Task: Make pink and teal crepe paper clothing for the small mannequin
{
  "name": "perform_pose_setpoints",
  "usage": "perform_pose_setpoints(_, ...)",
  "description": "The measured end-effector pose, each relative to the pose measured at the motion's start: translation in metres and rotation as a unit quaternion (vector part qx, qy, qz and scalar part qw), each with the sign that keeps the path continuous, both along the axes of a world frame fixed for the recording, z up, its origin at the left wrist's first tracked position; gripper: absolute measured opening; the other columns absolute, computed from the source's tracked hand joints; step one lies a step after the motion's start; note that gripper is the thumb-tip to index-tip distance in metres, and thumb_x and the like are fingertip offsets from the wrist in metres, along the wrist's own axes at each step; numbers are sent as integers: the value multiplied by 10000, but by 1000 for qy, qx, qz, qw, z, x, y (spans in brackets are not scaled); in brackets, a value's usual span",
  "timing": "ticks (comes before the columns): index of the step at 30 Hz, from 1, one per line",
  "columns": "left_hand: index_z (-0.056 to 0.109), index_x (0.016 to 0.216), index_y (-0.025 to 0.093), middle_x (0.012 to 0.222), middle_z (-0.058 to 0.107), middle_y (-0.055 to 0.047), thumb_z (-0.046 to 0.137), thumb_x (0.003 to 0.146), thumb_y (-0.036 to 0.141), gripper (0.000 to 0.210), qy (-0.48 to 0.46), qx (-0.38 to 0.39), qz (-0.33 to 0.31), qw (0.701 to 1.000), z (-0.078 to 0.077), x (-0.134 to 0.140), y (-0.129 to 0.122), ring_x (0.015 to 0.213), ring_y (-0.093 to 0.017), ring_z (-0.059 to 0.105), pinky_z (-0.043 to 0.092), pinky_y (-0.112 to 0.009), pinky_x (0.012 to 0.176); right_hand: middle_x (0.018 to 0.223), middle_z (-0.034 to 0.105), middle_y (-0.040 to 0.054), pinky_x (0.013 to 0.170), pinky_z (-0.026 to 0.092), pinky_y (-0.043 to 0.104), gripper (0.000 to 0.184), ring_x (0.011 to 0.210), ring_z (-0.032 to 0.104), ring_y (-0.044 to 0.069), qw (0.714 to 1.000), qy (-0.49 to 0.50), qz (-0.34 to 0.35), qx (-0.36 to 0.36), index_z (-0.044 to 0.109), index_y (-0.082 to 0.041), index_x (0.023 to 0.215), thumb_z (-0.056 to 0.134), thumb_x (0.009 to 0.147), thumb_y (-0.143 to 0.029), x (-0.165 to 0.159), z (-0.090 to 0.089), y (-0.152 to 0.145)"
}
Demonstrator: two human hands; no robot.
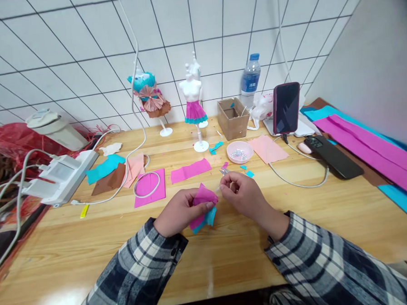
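Observation:
My left hand (179, 210) is closed over a bunched piece of pink crepe paper (204, 195) with a blue edging (210, 217). The thumb presses on its front. Just to the right, my right hand (243, 193) makes a pinch close to the paper's edge. Something pale and thin shows at its fingertips, too small to name. A small silvery object (224, 170) peeks out behind the right fingers. Beyond the hands stands a white mini mannequin (190, 90) in a pink skirt (195, 111) with a blue hem. A pink paper strip (191, 170) lies flat before it.
A pink bowl of small shiny bits (240, 152), a cardboard box (233, 119) and a water bottle (250, 77) stand behind. Phones (286, 108) and paper sheets (370, 148) are at right. A power strip (66, 178) and a looping white cable (146, 174) occupy the left.

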State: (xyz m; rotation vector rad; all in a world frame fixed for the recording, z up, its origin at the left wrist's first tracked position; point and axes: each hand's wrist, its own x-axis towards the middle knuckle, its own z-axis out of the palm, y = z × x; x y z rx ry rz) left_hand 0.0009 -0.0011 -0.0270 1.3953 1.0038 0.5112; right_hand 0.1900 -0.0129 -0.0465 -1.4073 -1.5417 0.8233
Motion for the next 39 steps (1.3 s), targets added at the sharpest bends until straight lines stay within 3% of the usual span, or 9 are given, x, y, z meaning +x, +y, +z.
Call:
perform_pose_setpoints(8, 730, 938, 142, 814, 704, -46, 788, 683, 403, 369, -60, -96, 26, 993, -4, -17, 7, 710, -134, 593, 458, -223, 655, 533, 425, -74, 446, 309, 201, 78, 467, 399, 91, 1000, 27, -14, 3, 543, -197, 716, 532, 769, -253, 6, -9, 9)
perform_pose_setpoints(11, 732, 894, 134, 760, 686, -34, 796, 671, 425, 372, -105, -149, 60, 981, -14, -20, 9, 650, -113, 569, 437, -207, 612, 518, 436, -76, 449, 309, 203, 109, 451, 406, 94, 999, -10, -24, 30, 555, -199, 752, 516, 810, -281, 13, 1, 23)
perform_pose_setpoints(13, 730, 859, 128, 699, 660, -16, 802, 658, 434, 374, -123, -162, 67, 977, -22, -18, 8, 592, -97, 535, 415, -203, 579, 575, 534, -51, 503, 348, 215, 109, 501, 480, 106, 992, -93, -44, 74, 590, -198, 780, 531, 813, -284, 21, 18, 40)
perform_pose_setpoints(16, 718, 806, 127, 647, 631, 1, 797, 655, 452, 367, -132, -161, 49, 977, -31, -14, 8, 560, -96, 515, 394, -212, 568, 713, 655, -7, 581, 368, 243, 131, 616, 576, 140, 955, -233, -109, 147, 637, -211, 843, 545, 823, -303, 36, 49, 79)
perform_pose_setpoints(19, 714, 821, 131, 671, 638, -2, 788, 661, 464, 377, -129, -162, 41, 977, -34, -12, 7, 585, -107, 529, 388, -221, 593, 784, 704, 38, 571, 345, 265, 214, 688, 613, 183, 906, -351, -194, 137, 673, -220, 908, 505, 864, -346, 50, 73, 126)
perform_pose_setpoints(23, 689, 800, 123, 696, 636, 3, 838, 595, 426, 395, -149, -162, 52, 974, -31, -14, 8, 603, -98, 514, 372, -217, 597, 927, 724, 91, 602, 356, 287, 272, 808, 640, 224, 852, -475, -211, 62, 708, -231, 999, 489, 885, -344, 61, 81, 172)
perform_pose_setpoints(26, 652, 773, 116, 697, 644, -4, 871, 537, 404, 432, -164, -173, 56, 970, -28, -13, 7, 600, -100, 526, 384, -222, 602, 951, 724, 117, 628, 369, 312, 287, 839, 646, 248, 846, -496, -190, 45, 723, -250, 1048, 490, 888, -303, 65, 76, 185)
perform_pose_setpoints(33, 644, 781, 126, 668, 623, 13, 852, 574, 413, 411, -163, -179, 58, 969, -23, -14, 4, 589, -98, 529, 397, -225, 592, 1022, 705, 133, 691, 397, 329, 384, 934, 616, 256, 858, -479, -169, 78, 659, -255, 1211, 414, 918, -216, 78, 63, 172)
perform_pose_setpoints(39, 667, 819, 136, 705, 642, -3, 820, 608, 464, 419, -126, -170, 50, 976, -22, -13, 3, 619, -113, 543, 411, -233, 614, 915, 704, 97, 753, 421, 343, 327, 837, 595, 237, 896, -323, -205, 226, 694, -188, 1040, 424, 927, -333, 70, 36, 98)
